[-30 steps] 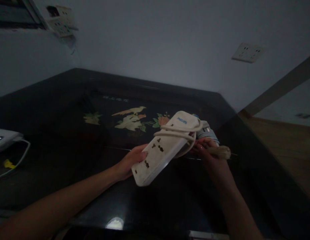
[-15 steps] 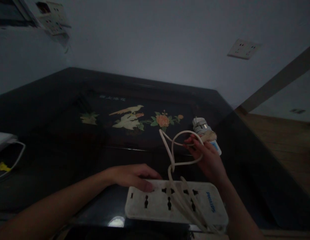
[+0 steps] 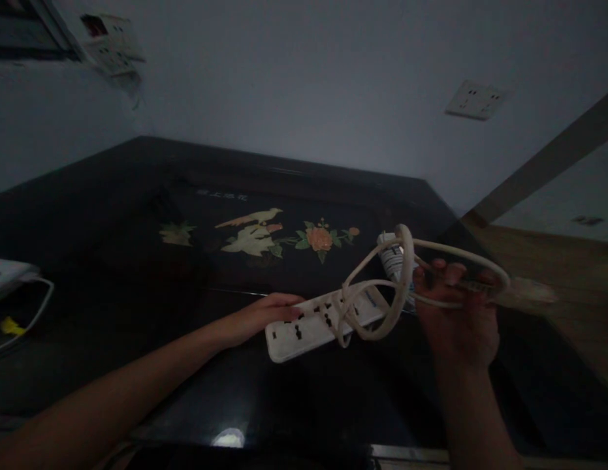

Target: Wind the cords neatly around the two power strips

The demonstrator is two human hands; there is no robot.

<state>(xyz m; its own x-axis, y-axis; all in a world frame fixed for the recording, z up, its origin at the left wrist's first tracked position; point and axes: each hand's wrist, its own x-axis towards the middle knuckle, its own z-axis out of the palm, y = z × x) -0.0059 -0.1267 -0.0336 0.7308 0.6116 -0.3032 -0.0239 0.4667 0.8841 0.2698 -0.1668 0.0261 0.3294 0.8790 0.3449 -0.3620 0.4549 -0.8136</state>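
Observation:
A white power strip (image 3: 311, 331) is tilted over the dark table, its right end farther from me than its left. My left hand (image 3: 264, 318) grips its far long edge, thumb on the top face. White cord (image 3: 404, 287) loops around the strip's right part and runs to the right. My right hand (image 3: 458, 316), palm turned up, has its fingers curled around the cord near its plug end (image 3: 529, 292), which is blurred. Behind the loops lies a white item wrapped in grey cable (image 3: 392, 256), partly hidden by the cord and my right hand.
The glossy black table (image 3: 186, 385) bears a bird-and-flower picture (image 3: 255, 238). On the left are a white device (image 3: 10, 277) with a cable and a yellow piece (image 3: 12, 326). Wall sockets (image 3: 475, 99) are at the back right; wooden floor (image 3: 543, 254) lies beyond the table's right edge.
The power strip has moved away from me and turned, its right end swinging farther off. My right hand has drawn the cord and plug end to the right, turning palm up.

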